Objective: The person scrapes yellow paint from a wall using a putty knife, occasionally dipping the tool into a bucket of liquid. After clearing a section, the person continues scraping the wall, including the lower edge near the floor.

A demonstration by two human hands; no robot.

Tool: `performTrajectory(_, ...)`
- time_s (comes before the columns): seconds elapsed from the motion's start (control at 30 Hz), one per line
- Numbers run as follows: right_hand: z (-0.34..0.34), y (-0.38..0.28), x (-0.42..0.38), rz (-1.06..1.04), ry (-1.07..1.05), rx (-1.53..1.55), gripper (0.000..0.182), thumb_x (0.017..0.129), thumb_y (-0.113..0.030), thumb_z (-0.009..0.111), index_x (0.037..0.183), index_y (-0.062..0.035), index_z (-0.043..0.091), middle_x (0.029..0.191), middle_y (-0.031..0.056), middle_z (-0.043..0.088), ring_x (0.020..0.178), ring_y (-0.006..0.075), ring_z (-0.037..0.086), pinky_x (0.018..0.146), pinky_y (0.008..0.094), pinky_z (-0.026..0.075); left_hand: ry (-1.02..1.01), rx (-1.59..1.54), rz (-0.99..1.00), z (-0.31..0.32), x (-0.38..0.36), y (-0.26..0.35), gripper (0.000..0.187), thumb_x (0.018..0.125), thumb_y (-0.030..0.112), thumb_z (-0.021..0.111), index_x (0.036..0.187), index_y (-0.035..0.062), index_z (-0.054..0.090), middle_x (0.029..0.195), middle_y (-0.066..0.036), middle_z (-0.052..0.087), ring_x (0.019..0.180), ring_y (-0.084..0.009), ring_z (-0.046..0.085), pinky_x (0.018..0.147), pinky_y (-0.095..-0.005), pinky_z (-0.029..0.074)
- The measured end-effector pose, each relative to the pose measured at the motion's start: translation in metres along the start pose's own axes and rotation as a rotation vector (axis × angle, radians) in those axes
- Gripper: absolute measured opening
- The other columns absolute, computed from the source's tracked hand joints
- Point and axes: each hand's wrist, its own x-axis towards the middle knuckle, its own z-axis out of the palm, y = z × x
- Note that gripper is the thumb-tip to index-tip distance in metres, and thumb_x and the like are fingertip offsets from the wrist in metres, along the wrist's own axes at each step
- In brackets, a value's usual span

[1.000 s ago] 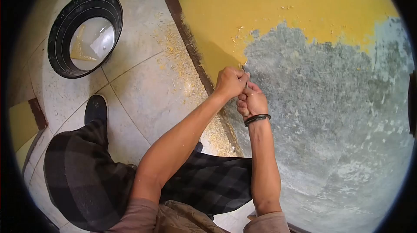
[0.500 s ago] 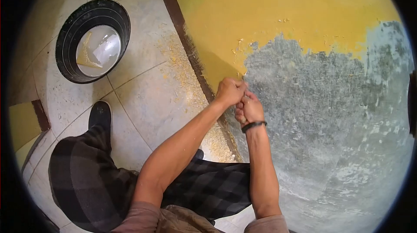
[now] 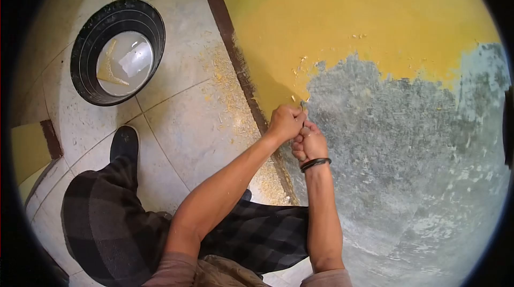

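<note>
My left hand is closed around the front of a thin, narrow metal scraper. Just behind it, my right hand, with a dark band at the wrist, grips the rear of the same tool. Most of the scraper is hidden by my fingers; only its slim tip shows. That tip is at the wall, where the yellow paint borders the bared grey surface. Small curled flakes of paint cling near the tip.
Paint shavings litter the tiled floor along the brown baseboard strip. A black bucket holding cloudy liquid and a yellowish piece stands at upper left. My shoe rests below it, and a yellow-and-brown surface is at far left.
The whole view has shifted slightly, with the wall appearing lower. Both hands keep their grip on the scraper, more of its tip shows, and a pale paint curl now stands beside it.
</note>
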Motion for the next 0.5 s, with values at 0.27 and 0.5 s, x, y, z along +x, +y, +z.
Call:
performTrajectory(0.27,-0.009,0.004,0.017,0.040,-0.064,0.022,0.023,0.084,-0.005,0.045,0.107,-0.0081,0.045,0.055,0.0006,0.042,0.035,0.0086,0.036,0.029,0.0217,0.024,0.046,-0.001,0.042,0.006,0.001,-0.009,0.027,0.081,0.019,0.063,0.065,-0.0020,0.063,0.061,-0.016,0.057,0.055,-0.0234,0.054,0.056,-0.0343,0.043)
performTrajectory(0.5,0.008,-0.002,-0.012,-0.004,0.034,0.040,0.010,0.086,-0.005,0.044,0.094,-0.0088,0.049,0.055,-0.0007,0.041,0.036,0.0071,0.035,0.029,0.0212,0.024,0.032,-0.032,0.119,0.000,0.005,-0.010,0.028,0.083,0.020,0.063,0.065,-0.0022,0.062,0.053,-0.007,0.055,0.050,-0.0104,0.048,0.049,-0.0309,0.040)
